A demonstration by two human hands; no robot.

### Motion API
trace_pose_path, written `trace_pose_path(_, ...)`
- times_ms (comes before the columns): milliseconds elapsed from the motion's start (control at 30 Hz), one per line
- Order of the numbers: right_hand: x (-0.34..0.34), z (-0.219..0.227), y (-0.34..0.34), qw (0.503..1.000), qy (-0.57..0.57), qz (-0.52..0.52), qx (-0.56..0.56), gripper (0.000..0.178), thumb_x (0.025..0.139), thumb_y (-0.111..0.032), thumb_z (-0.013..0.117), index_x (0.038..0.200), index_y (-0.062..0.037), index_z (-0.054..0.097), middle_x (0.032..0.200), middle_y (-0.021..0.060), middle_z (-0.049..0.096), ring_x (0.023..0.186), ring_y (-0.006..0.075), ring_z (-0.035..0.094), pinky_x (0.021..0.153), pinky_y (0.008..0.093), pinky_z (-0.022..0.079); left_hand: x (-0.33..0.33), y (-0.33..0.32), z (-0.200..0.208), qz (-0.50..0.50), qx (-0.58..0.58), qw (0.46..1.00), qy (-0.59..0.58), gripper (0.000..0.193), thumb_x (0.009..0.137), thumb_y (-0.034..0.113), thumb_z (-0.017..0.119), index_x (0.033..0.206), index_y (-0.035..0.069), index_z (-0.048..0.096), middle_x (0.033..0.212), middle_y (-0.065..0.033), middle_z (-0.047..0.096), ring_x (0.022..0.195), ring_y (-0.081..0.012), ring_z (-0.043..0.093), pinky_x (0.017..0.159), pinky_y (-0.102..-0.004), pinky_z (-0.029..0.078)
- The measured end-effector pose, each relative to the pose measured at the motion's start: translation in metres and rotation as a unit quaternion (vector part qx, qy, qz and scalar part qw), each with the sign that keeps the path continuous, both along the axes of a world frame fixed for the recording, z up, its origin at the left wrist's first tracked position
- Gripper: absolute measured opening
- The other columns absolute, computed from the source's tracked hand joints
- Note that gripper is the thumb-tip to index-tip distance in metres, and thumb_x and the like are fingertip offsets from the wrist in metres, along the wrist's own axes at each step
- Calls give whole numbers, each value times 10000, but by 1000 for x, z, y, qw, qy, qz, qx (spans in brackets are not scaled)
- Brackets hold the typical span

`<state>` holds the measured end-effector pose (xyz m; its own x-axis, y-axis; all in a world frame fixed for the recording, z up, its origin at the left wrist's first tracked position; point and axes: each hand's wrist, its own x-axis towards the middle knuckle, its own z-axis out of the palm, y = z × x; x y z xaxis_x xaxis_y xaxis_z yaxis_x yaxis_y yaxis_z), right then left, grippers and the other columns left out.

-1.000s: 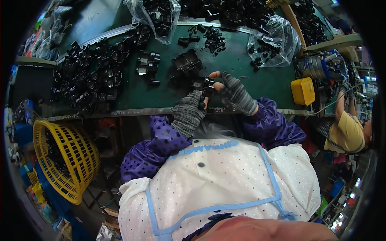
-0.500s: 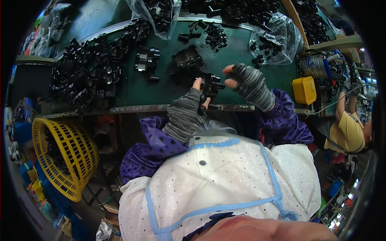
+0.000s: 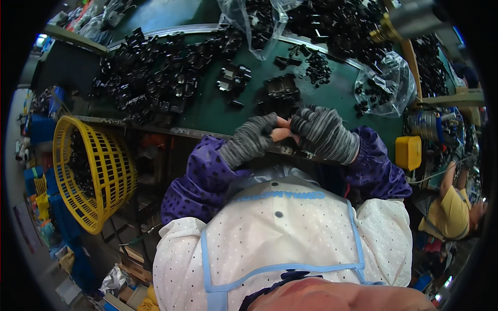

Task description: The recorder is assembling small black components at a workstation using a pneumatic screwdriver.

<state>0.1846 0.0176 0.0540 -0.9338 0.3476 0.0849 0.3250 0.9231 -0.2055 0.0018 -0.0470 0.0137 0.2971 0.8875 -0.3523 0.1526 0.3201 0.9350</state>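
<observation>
Head view: from a distance, I am looking down on a person's left hand (image 3: 251, 139) and right hand (image 3: 324, 133), both wearing grey fingerless gloves (image 3: 334, 136) and meeting at the near edge of a green workbench (image 3: 210, 115). The left hand is pointing its thumb and forefinger rightward, slightly parted, with their tips reaching the right hand. The right hand is curling its fingers inward, and its knuckles are hiding the meeting place; I cannot tell how far the fingers are closing there, or whether either hand is gripping a part. A squarish black block (image 3: 282, 88) is lying on the workbench just beyond the hands. To its left, a cluster of black parts with silvery faces (image 3: 233, 78) is lying apart, with a short black cylinder (image 3: 235, 103) near its lower side. Small black pieces (image 3: 317, 70) are lying scattered beyond the block, to its right. A large heap of black parts (image 3: 145, 83) is covering the workbench's left side, while a clear plastic bag (image 3: 402, 78) is resting at right. A yellow box (image 3: 408, 153) is standing near the right end; a yellow lattice basket (image 3: 93, 228) is standing at lower left, holding dark contents.
</observation>
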Motion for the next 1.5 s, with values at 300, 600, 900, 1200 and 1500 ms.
trace_pose_path(300,-20,1,-2,992,82,54,76,341,724,-233,558,1013,-54,544,845,105,581,765,269,576,596,346,468,0,5,13,-23,-103,994,4,261,801,279,599,947,64,590,800,-1,614,669,-68,540,568,-208,434)
trace_pose_path(600,7,-19,0,981,127,53,-136,229,704,-124,596,923,-62,568,691,97,568,612,254,589,499,319,471,2,5,-26,-93,61,984,-137,329,820,349,571,969,58,607,771,-3,612,627,-32,495,505,-179,385)
trace_pose_path(900,4,-10,2,974,206,59,-71,140,713,-152,630,808,-82,554,624,69,536,546,237,559,447,316,430,-3,4,-14,-56,-88,956,-273,231,825,279,541,786,56,586,655,12,539,522,-46,458,427,-184,350)
trace_pose_path(1200,1,-22,4,985,61,-129,-102,159,779,-207,529,881,-84,530,604,110,543,574,291,567,474,379,419,10,8,-26,-43,454,795,400,216,696,152,602,890,59,583,747,-105,576,702,-266,567,568,-346,453)
trace_pose_path(1500,9,-38,33,953,164,-239,-89,124,677,-90,636,774,-26,594,647,140,578,584,282,586,514,335,465,-5,69,-32,5,186,907,378,242,769,268,591,928,86,586,793,-132,610,722,-283,592,662,-351,458)
